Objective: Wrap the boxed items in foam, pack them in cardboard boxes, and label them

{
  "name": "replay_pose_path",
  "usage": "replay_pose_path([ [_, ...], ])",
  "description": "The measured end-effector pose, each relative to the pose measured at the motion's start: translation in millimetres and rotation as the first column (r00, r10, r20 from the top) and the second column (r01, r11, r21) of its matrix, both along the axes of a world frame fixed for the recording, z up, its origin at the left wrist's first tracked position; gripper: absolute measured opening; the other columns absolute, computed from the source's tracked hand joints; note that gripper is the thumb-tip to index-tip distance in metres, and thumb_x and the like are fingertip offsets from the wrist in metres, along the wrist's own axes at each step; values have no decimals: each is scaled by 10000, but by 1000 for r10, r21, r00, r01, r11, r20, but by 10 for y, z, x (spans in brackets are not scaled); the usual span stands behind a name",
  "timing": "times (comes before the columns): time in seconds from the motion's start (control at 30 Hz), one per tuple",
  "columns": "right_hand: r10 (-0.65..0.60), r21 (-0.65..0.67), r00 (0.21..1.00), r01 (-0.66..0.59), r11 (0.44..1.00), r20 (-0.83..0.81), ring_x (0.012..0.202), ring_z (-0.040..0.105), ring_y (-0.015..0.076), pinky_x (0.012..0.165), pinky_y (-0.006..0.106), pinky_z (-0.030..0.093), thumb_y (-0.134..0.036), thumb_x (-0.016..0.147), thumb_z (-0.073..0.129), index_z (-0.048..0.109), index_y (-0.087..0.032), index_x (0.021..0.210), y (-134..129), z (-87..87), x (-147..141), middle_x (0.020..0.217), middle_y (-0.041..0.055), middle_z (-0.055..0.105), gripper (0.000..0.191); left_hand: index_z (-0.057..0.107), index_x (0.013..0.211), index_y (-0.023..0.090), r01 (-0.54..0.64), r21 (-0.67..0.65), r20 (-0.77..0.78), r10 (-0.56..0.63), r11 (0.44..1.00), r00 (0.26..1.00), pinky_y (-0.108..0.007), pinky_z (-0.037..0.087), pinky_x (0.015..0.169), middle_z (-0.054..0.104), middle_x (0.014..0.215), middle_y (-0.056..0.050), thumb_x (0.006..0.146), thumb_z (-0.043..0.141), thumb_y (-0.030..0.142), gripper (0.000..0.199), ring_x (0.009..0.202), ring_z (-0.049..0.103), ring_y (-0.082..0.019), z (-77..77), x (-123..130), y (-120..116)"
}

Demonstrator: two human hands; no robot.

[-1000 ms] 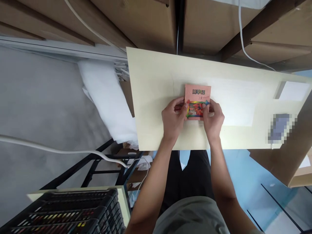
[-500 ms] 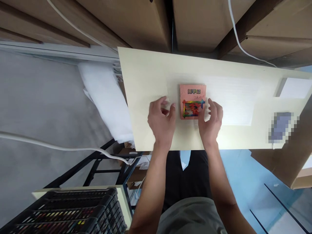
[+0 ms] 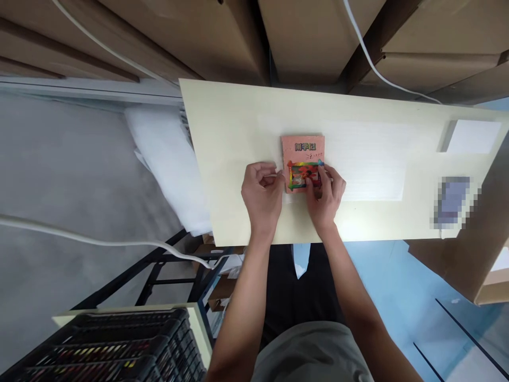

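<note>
A small pink book (image 3: 304, 140) lies face up, its cover showing Chinese characters and a picture in a rainbow-coloured frame. Under it, and reaching far to its right, is a thin translucent white sheet (image 3: 369, 159). My left hand (image 3: 262, 193) is at the book's left edge, thumb and fingers pinched on a thin whitish edge that looks like part of the sheet. On the lower right of the cover rest the bent fingertips of my right hand (image 3: 326, 199), thumb and forefinger apart. They hide part of the picture.
The cream tabletop (image 3: 222, 138) carries a white box (image 3: 473, 136) and a blurred-out device (image 3: 453, 201) at right. Cardboard boxes (image 3: 314, 42) line the far edge. A black crate (image 3: 119, 339) stands lower left, a white roll (image 3: 167, 164) beyond the left edge.
My right hand has moved left from the book's right edge onto its cover. The left fingers have closed into a pinch near its left edge. The view has shifted slightly.
</note>
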State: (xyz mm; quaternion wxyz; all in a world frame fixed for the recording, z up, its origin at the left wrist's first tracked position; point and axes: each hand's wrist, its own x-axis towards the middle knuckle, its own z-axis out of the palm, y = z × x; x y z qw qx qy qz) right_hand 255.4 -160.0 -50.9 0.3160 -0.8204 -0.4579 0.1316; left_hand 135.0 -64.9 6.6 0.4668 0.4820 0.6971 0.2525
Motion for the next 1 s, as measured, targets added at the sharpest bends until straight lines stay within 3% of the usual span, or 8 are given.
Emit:
replay_pose_path([
  [0.13, -13, 41, 1000, 12, 999, 17, 1345, 669, 332, 1163, 596, 556, -382, 1160, 566, 685, -271, 1519, 2, -6, -3, 1464, 191, 681, 394, 680, 1104, 237, 34, -21, 83, -32, 999, 996, -276, 619, 754, 780, 962, -24, 961, 760, 233, 164, 831, 759, -159, -38, 113, -12],
  [0.37, 31, 47, 999, -31, 998, -10, 1359, 674, 331, 1188, 592, 544, -417, 1181, 498, 624, -243, 1576, -3, 0, -3, 1542, 219, 648, 450, 743, 1087, 239, 271, 60, -125, -262, 961, 957, -367, 644, 892, 829, 1096, -71, 1013, 716, 287, 93, 935, 777, -219, -47, 201, 51],
  [0.53, 96, -7, 994, -96, 995, -60, 1466, 618, 370, 1199, 606, 535, -558, 1132, 595, 591, -243, 1606, 0, 16, -3, 1666, 232, 560, 570, 760, 1115, 240, 329, 54, -75, -324, 943, 943, -361, 631, 910, 812, 1055, -72, 1082, 616, 320, 167, 948, 776, -224, -38, 149, 100],
  [0.63, 114, -46, 991, -117, 992, -68, 1511, 584, 386, 1200, 600, 536, -611, 1091, 654, 593, -234, 1608, 5, 15, -6, 1705, 240, 521, 643, 746, 1115, 258, 322, 40, -105, -317, 946, 943, -357, 634, 872, 763, 1070, -60, 992, 749, 282, 126, 885, 744, -208, -60, 162, 110],
  [0.83, 105, -20, 994, -106, 994, -30, 1492, 601, 353, 1216, 573, 533, -520, 1129, 603, 593, -227, 1614, 27, -12, -34, 1712, 231, 526, 567, 657, 1199, 275, 211, 50, -246, -192, 976, 950, -430, 657, 896, 682, 1194, -82, 831, 942, 282, 465, 951, 740, -259, -156, 292, 69],
  [0.9, 102, -32, 994, -103, 994, -31, 1495, 598, 356, 1208, 577, 539, -506, 1133, 601, 587, -242, 1625, 32, -24, -43, 1706, 222, 536, 559, 654, 1213, 274, 190, 60, -268, -167, 980, 949, -441, 659, 912, 676, 1204, -87, 834, 952, 309, 484, 966, 743, -270, -152, 332, 40],
  [1.0, 96, -47, 995, -98, 994, -26, 1506, 586, 369, 1198, 574, 551, -548, 1127, 617, 590, -245, 1629, 38, -35, -54, 1704, 219, 545, 587, 701, 1205, 261, 183, 72, -258, -159, 981, 953, -425, 652, 937, 671, 1222, -98, 960, 846, 361, 301, 935, 743, -239, -103, 368, -4],
])
